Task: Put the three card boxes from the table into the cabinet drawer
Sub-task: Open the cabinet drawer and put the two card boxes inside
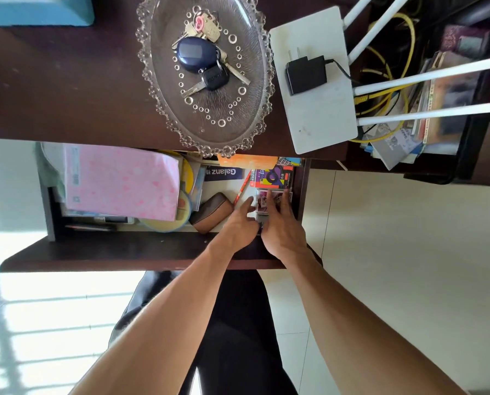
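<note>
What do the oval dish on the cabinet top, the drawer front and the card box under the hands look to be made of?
Dish: clear glass or perhaps acrylic, see-through with a beaded rim and glints. Drawer front: dark brown wood or veneer, matte. Card box: printed cardboard, seemingly glossy, mostly hidden under the right hand and left hand.

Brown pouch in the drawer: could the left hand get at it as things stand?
Probably yes. The brown pouch lies uncovered in the open drawer, just left of the left hand, with nothing between them. That hand's fingers rest by the card box, apparently not gripping.
</note>
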Tool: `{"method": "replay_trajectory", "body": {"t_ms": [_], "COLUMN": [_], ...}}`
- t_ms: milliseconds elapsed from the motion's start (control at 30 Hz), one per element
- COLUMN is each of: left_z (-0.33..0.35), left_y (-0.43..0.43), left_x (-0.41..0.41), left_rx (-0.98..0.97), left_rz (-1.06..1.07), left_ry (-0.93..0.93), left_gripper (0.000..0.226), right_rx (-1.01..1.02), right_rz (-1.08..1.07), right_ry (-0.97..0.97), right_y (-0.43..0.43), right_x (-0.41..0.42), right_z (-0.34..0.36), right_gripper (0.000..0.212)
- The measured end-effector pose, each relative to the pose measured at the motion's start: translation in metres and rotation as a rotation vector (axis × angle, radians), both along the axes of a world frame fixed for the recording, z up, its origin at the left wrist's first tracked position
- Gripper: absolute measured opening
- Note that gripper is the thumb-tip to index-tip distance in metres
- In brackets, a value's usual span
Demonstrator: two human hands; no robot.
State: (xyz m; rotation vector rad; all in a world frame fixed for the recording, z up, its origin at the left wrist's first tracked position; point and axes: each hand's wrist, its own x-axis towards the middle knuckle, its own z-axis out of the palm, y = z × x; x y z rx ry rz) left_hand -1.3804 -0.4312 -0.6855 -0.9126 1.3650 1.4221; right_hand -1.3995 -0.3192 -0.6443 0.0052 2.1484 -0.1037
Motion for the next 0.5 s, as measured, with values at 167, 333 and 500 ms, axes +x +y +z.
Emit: {"method": "replay_trajectory", "body": {"t_ms": [167,333,500], "left_z": [0.003,0.003,0.014], "left_y": [0.001,0.002,-0.007], "left_x": [-0.004,-0.002,-0.002], "left_rx": [-0.026,-0.036,-0.032], "left_rz": [-0.110,-0.065,-0.053], "left_ry": [0.074,0.041,-0.028], "left_gripper": [0.067,0.048,0.056], "right_rx": [0.018,0.027,-0.035], "right_rz": [0.035,-0.014,-0.187], "right_ry": [-0.001,0.014,-0.035], "right_y": [0.003,-0.002,-0.007], "right_x": [0.005,0.010,0.015], "right_z": [0.001,0.000,0.005], "right_gripper": [0.081,0.080,0.061]}}
